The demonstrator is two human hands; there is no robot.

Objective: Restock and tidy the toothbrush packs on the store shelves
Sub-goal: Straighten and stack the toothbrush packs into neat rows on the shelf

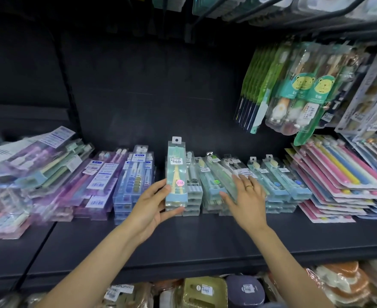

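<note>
Blurring at the left edge, purple packs [49, 174] too smeared to read; cut off at the top, hanging stock above the rail; hiding most of their own print, small labels on the boxed packs. Gripping a clear toothbrush pack [176, 174] with a pink sticker, left hand [154, 207], thumb below its lower end and fingers [160, 185] curled along its left edge, holding it upright just in front of the stack [193, 196] on the dark shelf [183, 241]. Resting spread and straight on the green packs [216, 185] beside it, right hand [247, 196], ring on one finger, grasping nothing; lying further right, fanned pink carded brushes [338, 185].
</note>
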